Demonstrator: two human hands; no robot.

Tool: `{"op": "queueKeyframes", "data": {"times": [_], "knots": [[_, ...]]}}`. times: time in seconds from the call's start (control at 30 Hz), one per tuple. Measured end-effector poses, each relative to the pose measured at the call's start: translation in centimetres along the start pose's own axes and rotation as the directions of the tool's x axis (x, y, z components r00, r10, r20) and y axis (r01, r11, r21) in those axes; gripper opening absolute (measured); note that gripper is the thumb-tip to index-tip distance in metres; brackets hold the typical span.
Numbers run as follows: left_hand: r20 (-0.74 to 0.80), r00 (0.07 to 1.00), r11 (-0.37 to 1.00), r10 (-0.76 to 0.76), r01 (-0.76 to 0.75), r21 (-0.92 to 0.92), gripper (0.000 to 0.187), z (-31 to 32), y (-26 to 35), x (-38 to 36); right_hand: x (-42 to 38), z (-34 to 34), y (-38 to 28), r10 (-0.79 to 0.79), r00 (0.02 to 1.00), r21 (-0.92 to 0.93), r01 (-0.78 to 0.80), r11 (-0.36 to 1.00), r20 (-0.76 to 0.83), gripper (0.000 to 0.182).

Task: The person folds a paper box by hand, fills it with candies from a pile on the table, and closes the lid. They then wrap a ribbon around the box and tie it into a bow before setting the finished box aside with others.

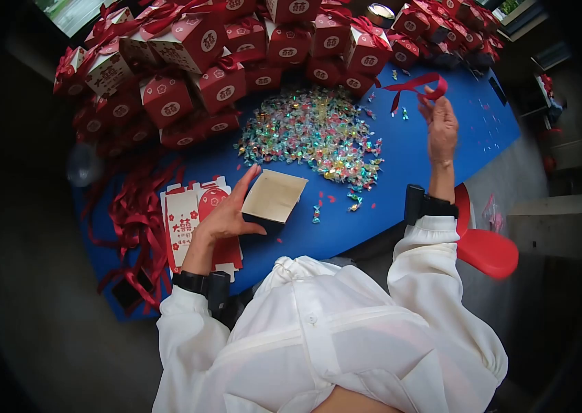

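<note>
At the upper right, my right hand [439, 124] is raised over the blue table with a red ribbon [411, 84] pinched in its fingertips; the ribbon curls in a loop and trails leftward. My left hand [225, 215] is open at the left side of a small box [274, 196], fingers and thumb spread around its edge. A plain beige face of that box points up at me, and its near side is in shadow. Under my left wrist lie flat, unfolded red-and-white printed cartons [182, 221].
Wrapped candies [311, 131] are heaped mid-table, with several strays nearby. Red gift boxes [167, 100] with ribbons are stacked along the back, more boxes [435, 27] at the back right. Loose red ribbons [136, 220] hang at the left. A red stool [487, 252] stands right.
</note>
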State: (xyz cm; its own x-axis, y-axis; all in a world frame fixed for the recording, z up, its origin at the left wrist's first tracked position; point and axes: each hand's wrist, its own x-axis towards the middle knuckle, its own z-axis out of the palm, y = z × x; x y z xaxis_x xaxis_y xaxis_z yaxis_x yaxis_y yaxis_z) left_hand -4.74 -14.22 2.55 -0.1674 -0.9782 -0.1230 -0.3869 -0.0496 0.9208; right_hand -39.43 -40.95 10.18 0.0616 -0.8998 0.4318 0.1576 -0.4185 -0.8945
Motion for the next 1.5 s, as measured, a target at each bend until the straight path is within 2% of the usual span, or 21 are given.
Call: {"op": "queueKeyframes", "data": {"times": [0.03,0.07,0.13,0.17,0.23,0.27,0.43,0.5,0.53,0.6,0.73,0.8,0.83,0.9,1.03,1.1,1.17,1.27,1.37,1.4,1.5], "knots": [[0.016,0.999,0.994,0.042,-0.041,-0.105,0.127,0.2,-0.3,0.4,-1.3,-0.6,1.1,0.113,0.994,-0.341,-0.109,0.934,-0.006,0.040],[0.023,0.998,0.993,0.051,-0.048,-0.104,0.127,0.5,-0.5,0.8,-2.7,-1.1,2.4,0.217,0.975,-0.637,-0.199,0.745,-0.051,0.053],[0.002,0.994,0.977,0.105,-0.103,-0.186,0.128,1.3,-0.8,1.0,-8.3,-1.9,6.0,0.276,0.961,-0.861,-0.165,0.481,-0.029,0.078],[-0.006,0.994,0.976,0.107,-0.106,-0.190,0.128,1.8,-1.1,1.2,-11.8,-1.6,7.4,0.312,0.950,-0.829,-0.181,0.529,-0.009,0.083],[-0.010,0.993,0.973,0.115,-0.114,-0.200,0.125,2.9,-1.4,1.1,-17.7,-0.2,9.3,0.171,0.972,-0.904,0.073,0.421,0.159,0.080],[-0.028,0.991,0.977,0.131,-0.134,-0.166,0.120,3.4,-1.1,1.1,-19.1,1.8,8.3,0.165,0.969,-0.895,0.098,0.435,0.186,0.079],[-0.033,0.982,0.982,0.185,-0.186,-0.030,0.110,4.3,0.7,1.1,-19.4,10.0,7.9,0.087,0.964,-0.863,0.183,0.470,0.252,0.076],[-0.167,0.973,0.987,0.162,-0.160,0.028,0.101,4.5,0.9,0.5,-17.3,11.7,9.2,-0.002,0.947,-0.816,0.277,0.508,0.320,0.074],[-0.240,0.961,0.990,0.137,-0.128,0.051,0.091,4.6,0.7,0.1,-15.9,11.9,9.8,0.004,0.947,-0.814,0.274,0.512,0.321,0.074],[-0.277,0.955,0.994,0.108,-0.097,0.051,0.091,4.5,0.1,-1.0,-13.8,11.7,10.2,0.009,0.907,-0.676,0.307,0.670,0.420,0.071],[-0.339,0.933,0.992,0.118,-0.124,0.003,0.099,5.4,-1.6,-1.7,-14.6,10.4,4.9,0.047,0.936,-0.740,0.244,0.627,0.348,0.065],[-0.342,0.932,0.987,0.119,-0.148,-0.059,0.103,5.7,-1.6,-1.7,-17.9,9.0,2.9,0.195,0.856,-0.641,0.189,0.744,0.478,0.064],[-0.320,0.941,0.987,0.109,-0.140,-0.074,0.107,5.8,-1.5,-1.7,-19.6,9.1,1.5,0.284,0.794,-0.686,0.214,0.696,0.537,0.063],[-0.284,0.954,0.987,0.098,-0.131,-0.098,0.111,6.1,-1.9,-1.6,-22.4,9.0,1.9,0.275,0.768,-0.751,0.369,0.548,0.578,0.057],[-0.330,0.934,0.990,0.135,-0.138,0.013,0.123,6.2,-2.0,-1.6,-21.6,9.0,4.3,0.215,0.780,-0.746,0.420,0.516,0.588,0.050],[-0.345,0.928,0.990,0.140,-0.131,0.051,0.124,6.1,-1.7,-1.4,-19.8,8.7,6.3,0.169,0.826,-0.729,0.355,0.586,0.538,0.042],[-0.362,0.912,0.980,0.193,-0.162,0.113,0.124,6.3,-1.7,-1.3,-18.5,8.4,7.1,0.130,0.849,-0.747,0.365,0.555,0.511,0.040],[-0.338,0.936,0.995,0.098,-0.094,0.027,0.123,6.9,-1.7,-0.6,-17.5,8.1,6.4,0.143,0.834,-0.641,0.288,0.711,0.533,0.043],[-0.392,0.916,0.995,0.089,-0.067,0.070,0.124,7.8,-2.2,-0.1,-17.7,6.2,4.9,0.153,0.795,-0.664,0.364,0.653,0.586,0.041],[-0.400,0.911,0.994,0.096,-0.070,0.079,0.124,7.9,-2.5,0.0,-17.8,5.6,4.6,0.173,0.791,-0.685,0.371,0.627,0.587,0.032],[-0.398,0.909,0.992,0.126,-0.111,0.060,0.126,8.3,-2.1,0.3,-18.0,4.5,5.2,0.242,0.761,-0.660,0.303,0.688,0.602,0.023]]}}
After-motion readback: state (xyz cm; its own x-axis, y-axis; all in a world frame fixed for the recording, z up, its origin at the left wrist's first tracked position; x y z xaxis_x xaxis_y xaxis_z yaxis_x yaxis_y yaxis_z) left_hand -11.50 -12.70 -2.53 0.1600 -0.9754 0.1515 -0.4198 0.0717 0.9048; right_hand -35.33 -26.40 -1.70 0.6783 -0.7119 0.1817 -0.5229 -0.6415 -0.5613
